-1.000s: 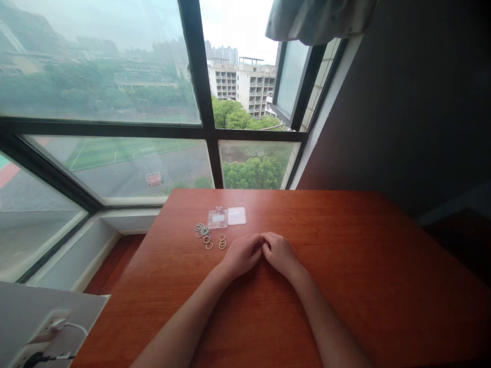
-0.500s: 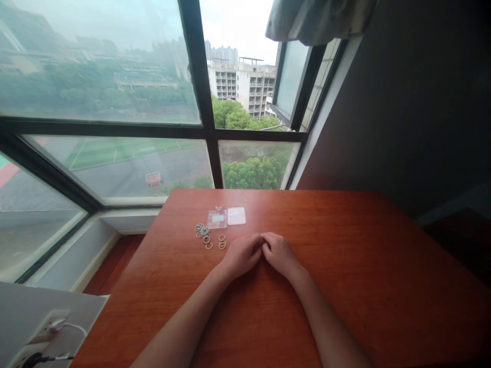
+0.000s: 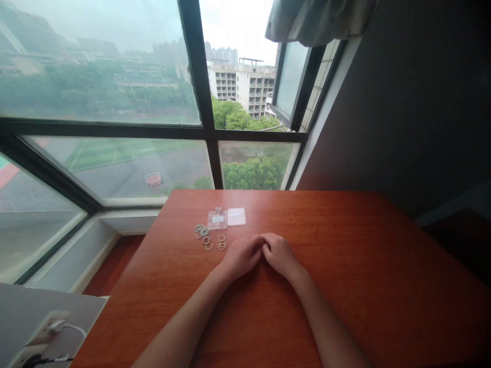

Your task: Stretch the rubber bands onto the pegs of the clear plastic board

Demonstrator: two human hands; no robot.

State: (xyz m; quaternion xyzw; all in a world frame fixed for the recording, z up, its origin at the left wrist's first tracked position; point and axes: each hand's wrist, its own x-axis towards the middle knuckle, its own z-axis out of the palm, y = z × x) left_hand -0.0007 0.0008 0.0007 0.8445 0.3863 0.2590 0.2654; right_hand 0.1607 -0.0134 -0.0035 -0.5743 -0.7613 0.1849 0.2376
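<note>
My left hand (image 3: 242,254) and my right hand (image 3: 281,253) rest on the table, meeting at the fingertips. Both have their fingers curled in and together, and nothing shows in either. Just left of my left hand lie several thin beige rings (image 3: 222,245), like hair ties. Further left is a loose cluster of similar rings (image 3: 205,232) in grey, greenish and brownish tones. Behind them sits a small clear plastic box (image 3: 217,220), with its lid (image 3: 236,216) opened out flat to the right.
The reddish-brown wooden table (image 3: 364,266) reaches to the window (image 3: 253,135) at the back. A dark wall (image 3: 383,112) stands on the right. At the lower left, plugs and cables sit in wall sockets (image 3: 49,327). A curtain (image 3: 318,23) hangs at the top.
</note>
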